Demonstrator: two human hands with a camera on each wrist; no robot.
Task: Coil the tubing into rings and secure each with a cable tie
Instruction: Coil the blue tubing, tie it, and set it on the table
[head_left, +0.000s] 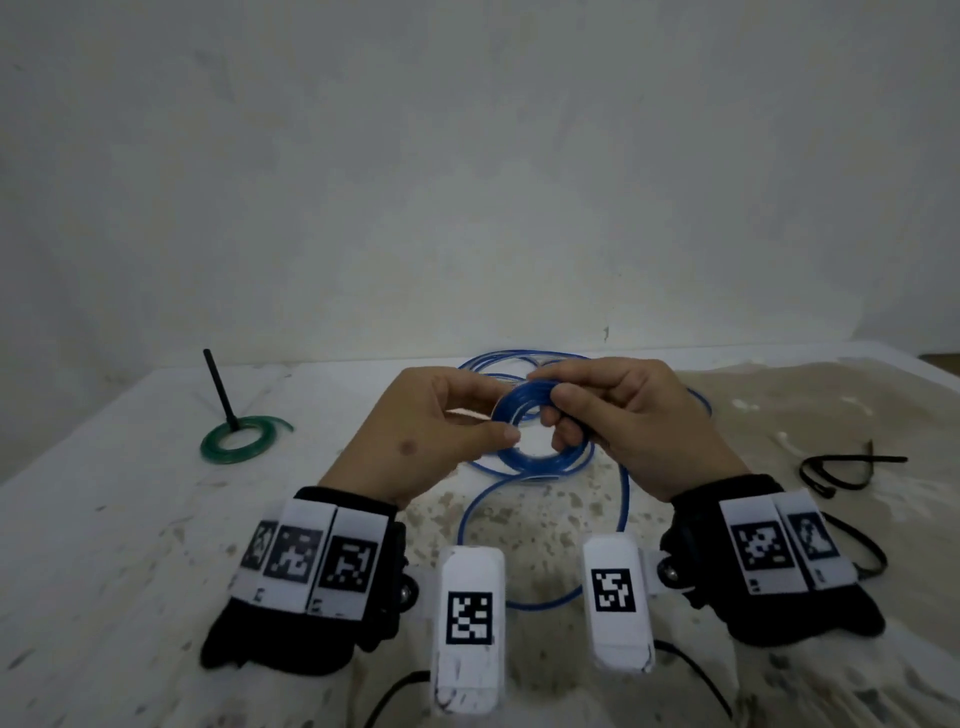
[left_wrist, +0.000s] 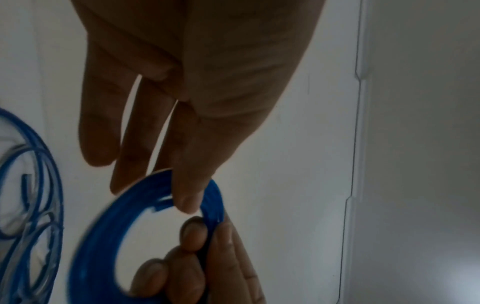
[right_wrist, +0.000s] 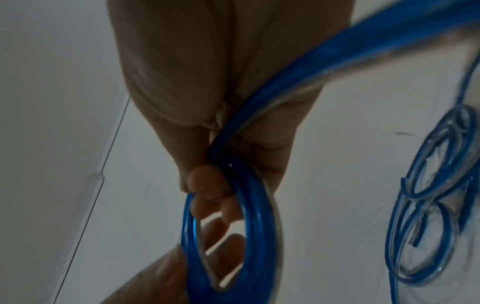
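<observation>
Left hand (head_left: 415, 431) raised, fingertips pinching; right hand (head_left: 623, 415) opposite, fingers curled in grip, wrists apart.

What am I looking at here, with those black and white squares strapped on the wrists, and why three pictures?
No machine here: a person works with bare hands. The wrist bands with patterned squares carry small cameras. The wide picture comes from a head camera looking down at the table; the other two look along each hand from the wrist. Both the left hand and the right hand pinch a blue tubing coil, its loose length trailing over the table. On the person's left lies a green tubing ring with a black cable tie sticking up from it. Spare black cable ties lie on the right.
</observation>
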